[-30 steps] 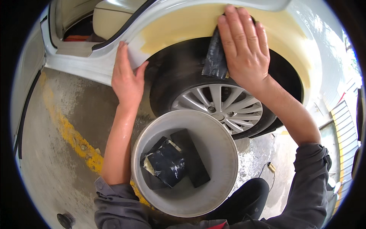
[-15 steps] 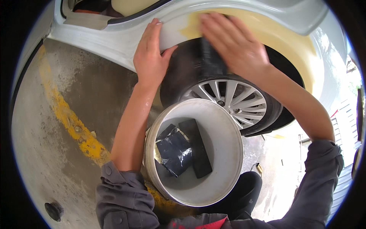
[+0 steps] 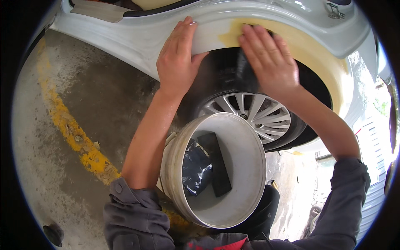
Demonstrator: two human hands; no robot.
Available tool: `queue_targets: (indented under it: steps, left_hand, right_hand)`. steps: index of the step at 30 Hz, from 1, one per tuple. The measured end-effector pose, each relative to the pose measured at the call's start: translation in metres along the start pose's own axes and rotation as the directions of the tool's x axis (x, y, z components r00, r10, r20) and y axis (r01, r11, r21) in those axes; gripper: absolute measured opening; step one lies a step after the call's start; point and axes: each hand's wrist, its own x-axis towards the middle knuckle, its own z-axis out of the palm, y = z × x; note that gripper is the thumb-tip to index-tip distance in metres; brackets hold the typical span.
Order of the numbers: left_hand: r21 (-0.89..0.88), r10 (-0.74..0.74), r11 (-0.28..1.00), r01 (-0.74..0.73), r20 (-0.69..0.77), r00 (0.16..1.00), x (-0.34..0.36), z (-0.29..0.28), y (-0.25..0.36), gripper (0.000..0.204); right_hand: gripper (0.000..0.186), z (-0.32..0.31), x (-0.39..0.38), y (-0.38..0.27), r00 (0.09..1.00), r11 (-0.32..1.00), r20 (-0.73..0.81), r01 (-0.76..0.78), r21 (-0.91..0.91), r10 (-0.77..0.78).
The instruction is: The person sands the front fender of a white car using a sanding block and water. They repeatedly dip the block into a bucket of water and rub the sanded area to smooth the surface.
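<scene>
My left hand lies flat and open on the white car body panel, just left of the wheel arch. My right hand presses a dark sheet of sandpaper against the yellowish filler patch on the arch edge; most of the sheet is hidden under my fingers. Below the arch sits the tyre with a silver alloy wheel. Both forearms reach up from grey sleeves.
A white plastic bucket stands between my arms, holding a dark block and crumpled dark sheets. The wet concrete floor carries a worn yellow line at left. A small dark object lies at the lower left.
My right hand has slid the sandpaper leftward along the arch edge, toward my left hand. The view has shifted, so car and bucket appear further right.
</scene>
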Motion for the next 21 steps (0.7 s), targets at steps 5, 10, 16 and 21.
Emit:
queue_targets:
  steps: [5, 10, 16, 21]
  left_hand:
    - [0.017, 0.025, 1.000, -0.025, 0.007, 1.000, 0.000, 0.001, -0.002, 0.078]
    - [0.017, -0.007, 1.000, 0.006, 0.027, 1.000, 0.000, -0.008, -0.003, 0.077]
    - [-0.002, 0.013, 1.000, -0.013, 0.000, 1.000, 0.000, -0.001, -0.009, 0.077]
    - [-0.037, -0.027, 0.999, 0.027, -0.010, 1.000, -0.002, 0.001, -0.004, 0.077]
  right_hand:
    - [0.075, 0.013, 0.040, -0.033, 0.994, 0.989, 0.026, 0.104, 0.103, -0.107]
    - [0.074, -0.002, 0.001, -0.002, 1.000, 0.999, -0.016, -0.022, 0.028, 0.022]
    - [0.077, 0.019, 0.042, -0.041, 0.984, 0.985, 0.045, 0.170, 0.023, -0.171]
    - [0.074, 0.002, -0.001, -0.007, 0.997, 0.999, 0.073, -0.035, -0.015, 0.036]
